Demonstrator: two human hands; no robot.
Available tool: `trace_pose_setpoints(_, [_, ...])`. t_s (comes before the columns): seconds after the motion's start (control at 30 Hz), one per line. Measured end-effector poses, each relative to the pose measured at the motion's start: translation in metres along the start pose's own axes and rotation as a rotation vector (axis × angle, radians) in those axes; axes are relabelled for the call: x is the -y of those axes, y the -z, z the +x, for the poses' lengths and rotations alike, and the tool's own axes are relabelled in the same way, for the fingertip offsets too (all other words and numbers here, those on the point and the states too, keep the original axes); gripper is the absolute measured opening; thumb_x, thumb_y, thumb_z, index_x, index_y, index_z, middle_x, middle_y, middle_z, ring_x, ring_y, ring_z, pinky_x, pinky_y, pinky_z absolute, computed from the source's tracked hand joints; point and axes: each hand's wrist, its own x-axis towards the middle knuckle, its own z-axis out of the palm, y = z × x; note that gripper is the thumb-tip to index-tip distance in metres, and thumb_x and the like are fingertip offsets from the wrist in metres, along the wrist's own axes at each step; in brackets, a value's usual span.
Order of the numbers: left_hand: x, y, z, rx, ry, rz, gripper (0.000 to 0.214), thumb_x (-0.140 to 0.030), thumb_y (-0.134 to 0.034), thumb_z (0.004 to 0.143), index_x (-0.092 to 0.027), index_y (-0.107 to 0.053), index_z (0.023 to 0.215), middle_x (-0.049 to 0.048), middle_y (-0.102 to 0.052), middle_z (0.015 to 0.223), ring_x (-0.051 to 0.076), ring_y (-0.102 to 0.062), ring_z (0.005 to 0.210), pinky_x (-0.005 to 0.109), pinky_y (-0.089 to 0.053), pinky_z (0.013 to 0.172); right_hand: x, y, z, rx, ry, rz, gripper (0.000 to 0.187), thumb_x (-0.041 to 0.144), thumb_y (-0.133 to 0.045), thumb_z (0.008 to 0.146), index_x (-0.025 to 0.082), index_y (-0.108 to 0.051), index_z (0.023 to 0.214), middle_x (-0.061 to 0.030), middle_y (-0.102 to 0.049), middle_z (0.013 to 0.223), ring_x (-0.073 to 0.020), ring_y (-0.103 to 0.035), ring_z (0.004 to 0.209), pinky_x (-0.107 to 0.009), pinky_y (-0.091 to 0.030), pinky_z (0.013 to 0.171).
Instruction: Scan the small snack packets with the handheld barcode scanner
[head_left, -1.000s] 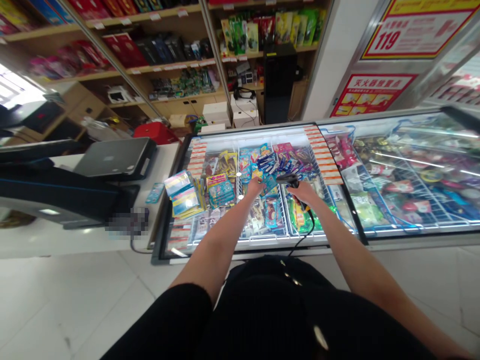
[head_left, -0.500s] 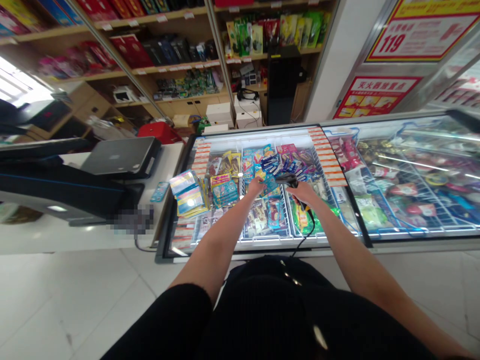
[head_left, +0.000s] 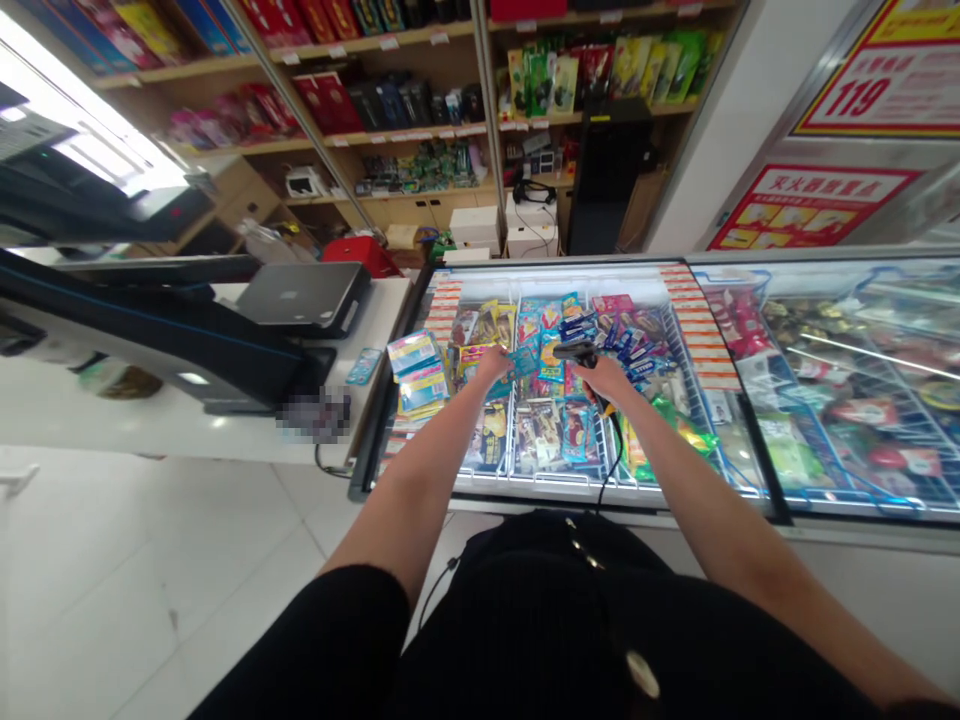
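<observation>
Over the glass lid of a chest freezer (head_left: 600,495), my left hand (head_left: 491,366) is closed on a small teal packet (head_left: 521,362). My right hand (head_left: 606,378) grips a black handheld barcode scanner (head_left: 574,351), its head turned toward the packet. A black cable (head_left: 609,460) hangs from the scanner down to my body. A stack of flat colourful packets (head_left: 416,373) lies on the lid to the left of my left hand. Wrapped ice creams fill the wire baskets under the glass.
To the left stands a white counter (head_left: 150,425) with a black screen (head_left: 150,335) and a closed laptop (head_left: 304,296). A second freezer (head_left: 847,390) adjoins on the right. Shelves of goods (head_left: 420,110) line the back wall. White floor tiles lie at lower left.
The view has swung left, so the freezer sits further right in frame. My left hand with the teal packet has moved slightly left, away from the scanner. My right hand keeps its grip.
</observation>
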Motion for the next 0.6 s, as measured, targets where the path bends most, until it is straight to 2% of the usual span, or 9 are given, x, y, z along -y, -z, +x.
trace_pose_setpoints(0.13, [0.015, 0.032, 0.003, 0.012, -0.036, 0.218, 0.029, -0.024, -0.070, 0.069, -0.019, -0.064, 0.097, 0.0063, -0.067, 0.093, 0.021, -0.062, 0.090, 0.024, -0.043, 0.074, 0.013, -0.012, -0.001, 0.002, 0.038, -0.035, 0.024, 0.034, -0.058, 0.080, 0.017, -0.052, 0.064, -0.0029, -0.058, 0.049, -0.0129, -0.053, 0.038, -0.021, -0.042, 0.041])
trace_pose_setpoints(0.27, [0.023, 0.047, -0.001, -0.013, -0.029, 0.418, 0.033, -0.024, -0.064, 0.073, -0.015, -0.062, 0.105, 0.0149, -0.064, 0.105, 0.028, -0.057, 0.105, 0.032, -0.042, 0.083, 0.021, -0.021, -0.003, -0.018, 0.031, -0.030, 0.022, 0.031, -0.058, 0.080, 0.016, -0.052, 0.066, -0.0028, -0.058, 0.049, -0.0136, -0.054, 0.039, -0.021, -0.041, 0.040])
trace_pose_setpoints(0.37, [0.027, 0.046, -0.007, -0.098, -0.063, 0.510, 0.034, -0.024, -0.059, 0.077, -0.013, -0.059, 0.109, 0.0190, -0.057, 0.116, 0.032, -0.048, 0.115, 0.037, -0.040, 0.089, 0.021, -0.023, -0.004, -0.033, 0.027, -0.010, 0.021, 0.032, -0.060, 0.080, 0.016, -0.052, 0.069, -0.0021, -0.058, 0.050, -0.0131, -0.053, 0.038, -0.021, -0.040, 0.040])
trace_pose_setpoints(0.47, [0.028, 0.039, -0.010, -0.116, -0.081, 0.544, 0.032, -0.023, -0.053, 0.080, -0.012, -0.059, 0.110, 0.0203, -0.054, 0.120, 0.033, -0.046, 0.117, 0.039, -0.038, 0.092, 0.015, -0.021, -0.005, -0.051, 0.024, 0.008, 0.022, 0.033, -0.060, 0.080, 0.016, -0.052, 0.067, -0.0015, -0.056, 0.048, -0.0125, -0.052, 0.037, -0.021, -0.040, 0.039])
trace_pose_setpoints(0.6, [0.019, 0.029, -0.009, -0.212, -0.129, 0.527, 0.034, -0.020, -0.046, 0.084, -0.013, -0.056, 0.115, 0.0195, -0.052, 0.123, 0.032, -0.044, 0.118, 0.042, -0.034, 0.095, 0.006, -0.013, -0.011, -0.113, -0.021, 0.059, 0.023, 0.033, -0.061, 0.080, 0.016, -0.052, 0.066, -0.0013, -0.055, 0.047, -0.0131, -0.052, 0.037, -0.021, -0.040, 0.039])
